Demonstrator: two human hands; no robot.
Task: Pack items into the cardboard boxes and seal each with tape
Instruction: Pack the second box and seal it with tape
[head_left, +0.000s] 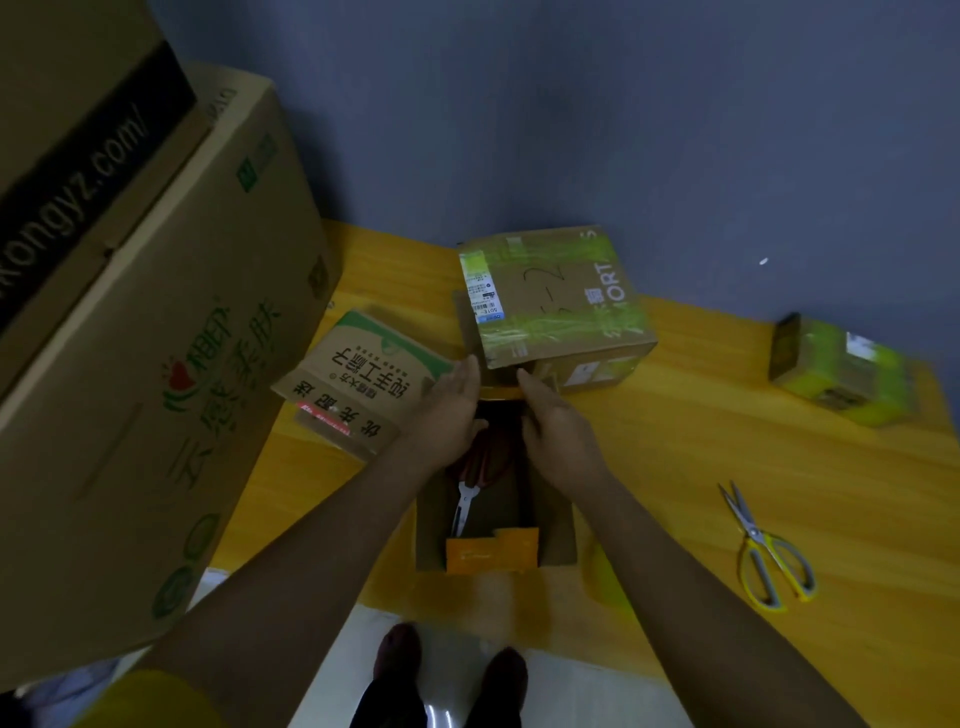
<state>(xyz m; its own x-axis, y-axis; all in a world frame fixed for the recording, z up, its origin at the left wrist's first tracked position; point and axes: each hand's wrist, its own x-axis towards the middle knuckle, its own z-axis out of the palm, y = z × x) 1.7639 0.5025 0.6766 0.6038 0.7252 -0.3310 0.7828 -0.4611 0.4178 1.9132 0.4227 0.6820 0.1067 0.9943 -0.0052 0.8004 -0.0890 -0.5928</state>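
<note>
Cardboard, brown and open at the top, forms the small box (556, 525) near the front edge of the yellow wooden table (727, 441), and red-handled scissors (475, 483) lie inside it, blades toward an orange flap (491, 556) at its near end. The left hand (447, 410) lies with straight fingers against the box's left side flap, and the right hand (556, 426) lies likewise, fingers extended, along the right flap; neither curls round anything. Just behind stands a cardboard box wrapped in green tape (556, 296), marked "5-2" by hand, with "ORT" printed in white and a shipping label too small to read. To its left lies a tilted carton with green print and Chinese characters (363, 374). Two large stacked cartons (130, 312) fill the left side; the upper reads "ongyz.com/", the lower bears green Chinese characters. Yellow-handled scissors (763, 551) lie well to the right, and a small green-taped parcel (841, 369) sits at the far right. A grey-blue wall (571, 104) rises behind the table.
</note>
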